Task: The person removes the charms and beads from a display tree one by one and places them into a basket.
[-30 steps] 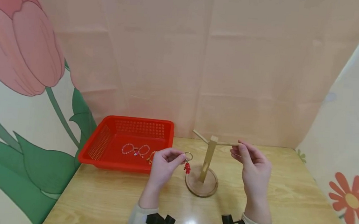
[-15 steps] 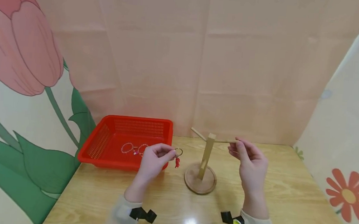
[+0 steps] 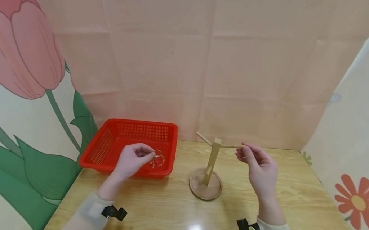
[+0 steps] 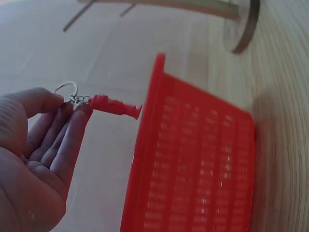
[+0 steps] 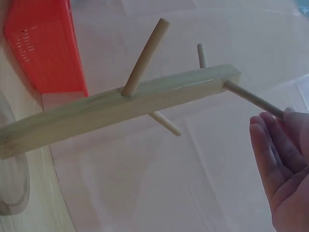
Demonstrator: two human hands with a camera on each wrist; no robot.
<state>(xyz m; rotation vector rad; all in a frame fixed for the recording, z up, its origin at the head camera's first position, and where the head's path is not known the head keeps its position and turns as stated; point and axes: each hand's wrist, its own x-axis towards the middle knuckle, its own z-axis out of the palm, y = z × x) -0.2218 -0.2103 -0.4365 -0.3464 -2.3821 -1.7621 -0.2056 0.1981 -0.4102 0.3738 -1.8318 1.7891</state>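
Observation:
My left hand (image 3: 132, 159) pinches a keychain by its chain, below the metal ring, over the front of the red basket (image 3: 172, 153). A small red figure (image 4: 113, 105) dangles from that chain, near the basket's rim in the left wrist view. Behind it in the head view, a gold charm bracelet (image 3: 163, 160) lies in the basket. Between thumb and fingers, my right hand (image 3: 263, 168) holds the tip of a wooden peg (image 5: 253, 100) on the upright wooden stand (image 3: 212, 160). The other pegs in the right wrist view carry nothing.
The stand's round base (image 3: 195, 188) rests on the wood-grain table (image 3: 170, 215), right of the basket. A pink backdrop (image 3: 255, 81) rises behind, with flower-printed sheets at both sides.
My left hand has carried the keychain leftward, from beside the stand to over the basket, and now hides the pink bracelets there. My right hand stays on the peg.

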